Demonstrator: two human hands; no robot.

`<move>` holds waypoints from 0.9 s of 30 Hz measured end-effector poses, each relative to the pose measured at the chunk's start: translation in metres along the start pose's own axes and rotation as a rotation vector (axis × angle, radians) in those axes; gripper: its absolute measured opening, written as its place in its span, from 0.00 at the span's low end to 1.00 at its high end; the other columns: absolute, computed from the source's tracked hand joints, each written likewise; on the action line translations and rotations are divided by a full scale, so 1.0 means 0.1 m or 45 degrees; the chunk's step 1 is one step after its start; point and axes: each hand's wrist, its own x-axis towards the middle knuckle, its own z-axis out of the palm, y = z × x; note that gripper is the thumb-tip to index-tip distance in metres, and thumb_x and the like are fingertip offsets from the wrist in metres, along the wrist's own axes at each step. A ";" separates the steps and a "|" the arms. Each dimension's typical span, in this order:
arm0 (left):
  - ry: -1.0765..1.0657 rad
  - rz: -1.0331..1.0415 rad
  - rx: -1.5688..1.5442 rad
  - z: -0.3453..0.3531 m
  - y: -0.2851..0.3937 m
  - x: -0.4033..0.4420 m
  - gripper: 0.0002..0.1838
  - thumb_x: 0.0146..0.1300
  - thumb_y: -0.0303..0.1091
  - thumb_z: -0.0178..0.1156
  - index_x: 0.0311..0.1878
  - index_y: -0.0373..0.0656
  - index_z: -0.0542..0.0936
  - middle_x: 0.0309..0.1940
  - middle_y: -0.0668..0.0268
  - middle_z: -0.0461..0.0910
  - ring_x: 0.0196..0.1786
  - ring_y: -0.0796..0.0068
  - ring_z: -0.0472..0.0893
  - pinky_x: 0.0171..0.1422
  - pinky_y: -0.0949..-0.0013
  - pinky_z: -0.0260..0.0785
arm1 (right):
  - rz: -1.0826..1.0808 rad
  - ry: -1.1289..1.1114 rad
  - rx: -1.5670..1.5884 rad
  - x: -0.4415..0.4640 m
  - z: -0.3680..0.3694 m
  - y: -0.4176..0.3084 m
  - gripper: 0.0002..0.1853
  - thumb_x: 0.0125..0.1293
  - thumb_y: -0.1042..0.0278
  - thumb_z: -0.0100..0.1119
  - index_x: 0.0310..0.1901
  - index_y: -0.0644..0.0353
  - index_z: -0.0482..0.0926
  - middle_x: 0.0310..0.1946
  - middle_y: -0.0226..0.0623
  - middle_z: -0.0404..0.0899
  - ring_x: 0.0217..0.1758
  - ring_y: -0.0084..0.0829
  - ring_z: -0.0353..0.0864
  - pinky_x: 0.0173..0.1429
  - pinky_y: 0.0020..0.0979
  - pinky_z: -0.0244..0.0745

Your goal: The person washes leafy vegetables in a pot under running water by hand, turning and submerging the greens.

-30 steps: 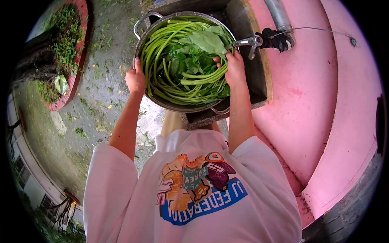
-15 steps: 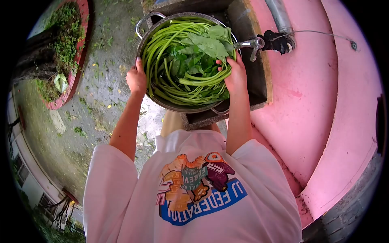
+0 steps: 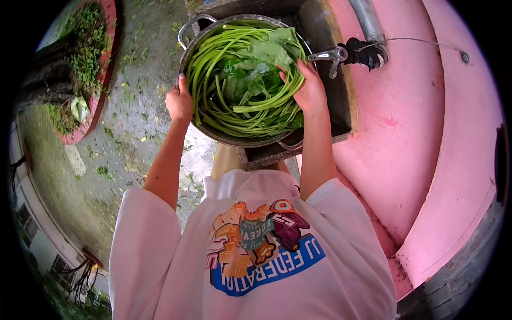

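A wide metal pot (image 3: pixel 213 137) with loop handles is full of long-stemmed leafy greens (image 3: pixel 216 50), the stems coiled around its inside wall. My left hand (image 3: pixel 180 101) is closed on the left side of the pot's rim. At the right side, my right hand (image 3: pixel 309 88) is wrapped round a bundle of the green stems, some fingers hidden beneath them. A metal tap (image 3: pixel 332 55) reaches over the right rim, close to my right hand. Glassy, pale water shows over the leaves in the middle.
Under the pot is a dark stone sink (image 3: pixel 338 101), with its front ledge near my legs. A pink wall (image 3: pixel 394 106) carrying a grey pipe (image 3: pixel 368 21) rises on the right. Wet ground (image 3: pixel 133 144) and a red-edged planting bed (image 3: pixel 104 90) lie to the left.
My right hand has shifted slightly up and right with the stems, and the large leaves at the top have moved. Pale water now shows mid-pot. My left hand stays on the rim.
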 end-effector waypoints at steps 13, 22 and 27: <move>0.007 0.047 -0.024 0.00 -0.03 0.01 0.39 0.63 0.66 0.45 0.38 0.31 0.81 0.33 0.40 0.79 0.42 0.39 0.77 0.50 0.49 0.67 | -0.007 0.047 0.078 0.01 -0.04 0.06 0.15 0.69 0.73 0.48 0.56 0.57 0.71 0.51 0.36 0.76 0.49 0.32 0.77 0.46 0.38 0.77; 0.026 0.070 -0.028 0.03 -0.05 0.02 0.39 0.63 0.66 0.45 0.37 0.31 0.81 0.32 0.39 0.79 0.42 0.39 0.78 0.50 0.50 0.68 | 0.165 0.012 0.080 0.47 -0.14 0.02 0.12 0.70 0.64 0.51 0.51 0.56 0.74 0.43 0.34 0.79 0.41 0.32 0.78 0.40 0.36 0.74; 0.016 0.051 -0.023 0.02 -0.03 0.02 0.39 0.64 0.66 0.45 0.36 0.30 0.81 0.31 0.39 0.79 0.41 0.39 0.78 0.50 0.50 0.68 | 0.117 -0.045 0.239 0.47 -0.16 0.03 0.12 0.70 0.65 0.48 0.52 0.57 0.72 0.46 0.39 0.76 0.44 0.36 0.75 0.40 0.35 0.72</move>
